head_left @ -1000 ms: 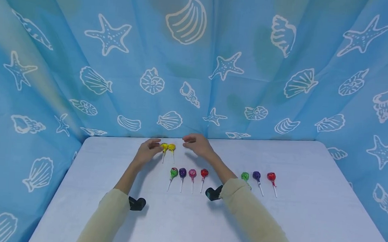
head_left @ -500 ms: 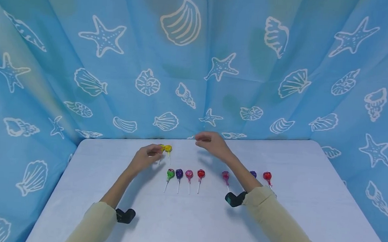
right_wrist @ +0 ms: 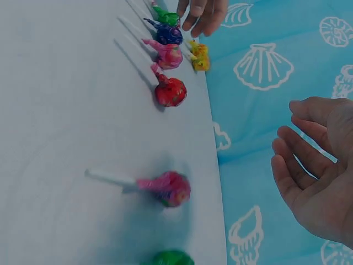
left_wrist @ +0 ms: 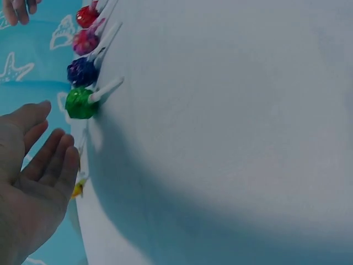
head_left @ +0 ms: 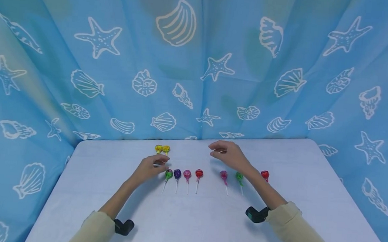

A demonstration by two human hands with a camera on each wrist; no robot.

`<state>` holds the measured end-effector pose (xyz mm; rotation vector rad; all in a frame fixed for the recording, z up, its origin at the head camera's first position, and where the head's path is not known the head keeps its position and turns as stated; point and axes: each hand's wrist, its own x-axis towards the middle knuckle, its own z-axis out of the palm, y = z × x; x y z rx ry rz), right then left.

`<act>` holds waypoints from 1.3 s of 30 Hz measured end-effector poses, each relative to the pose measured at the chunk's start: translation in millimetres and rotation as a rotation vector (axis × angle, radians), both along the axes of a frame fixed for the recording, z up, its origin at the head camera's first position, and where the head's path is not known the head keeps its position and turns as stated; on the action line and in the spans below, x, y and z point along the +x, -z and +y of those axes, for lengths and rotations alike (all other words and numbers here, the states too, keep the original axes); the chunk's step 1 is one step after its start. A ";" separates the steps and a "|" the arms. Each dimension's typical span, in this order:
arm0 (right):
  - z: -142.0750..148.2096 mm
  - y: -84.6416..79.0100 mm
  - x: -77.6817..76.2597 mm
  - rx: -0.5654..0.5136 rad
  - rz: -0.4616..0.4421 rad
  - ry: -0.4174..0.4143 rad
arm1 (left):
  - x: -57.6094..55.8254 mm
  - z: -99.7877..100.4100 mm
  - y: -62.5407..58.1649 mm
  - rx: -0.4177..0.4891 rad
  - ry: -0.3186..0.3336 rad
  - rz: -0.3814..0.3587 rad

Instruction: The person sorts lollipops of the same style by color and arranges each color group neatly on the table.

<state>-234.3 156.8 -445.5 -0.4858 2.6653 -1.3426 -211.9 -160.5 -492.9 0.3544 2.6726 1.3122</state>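
My left hand (head_left: pixel 149 167) holds nothing; its relaxed fingers hover right at the head of a green lollipop (left_wrist: pixel 81 103), the leftmost of a row. Beside that one lie a purple lollipop (head_left: pixel 177 174), a pink lollipop (head_left: pixel 187 174) and a red lollipop (head_left: pixel 199 173). Two yellow lollipops (head_left: pixel 166 149) lie just beyond the left fingers, their sticks partly covered. My right hand (head_left: pixel 232 154), also with nothing in it, is over the table's far part with fingers loosely bent. Nearest it are another pink lollipop (right_wrist: pixel 174 189) and another green lollipop (head_left: pixel 239 176).
Another red lollipop (head_left: pixel 265 174) shows past my right forearm, which covers part of it. A white-covered table (head_left: pixel 181 224) bears everything. Behind its far edge hangs a blue curtain (head_left: pixel 116 75) printed with shells and starfish. Each wrist carries a black camera (head_left: pixel 257 215).
My left hand has drawn back from the yellow lollipops toward the green one. My right hand has moved to the right, uncovering the pink and green lollipops; its forearm now covers the right-hand purple one.
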 end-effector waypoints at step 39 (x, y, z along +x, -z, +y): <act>93.2 55.4 56.5 0.154 0.120 0.176 | 11.0 9.6 11.8 -0.066 0.027 -0.052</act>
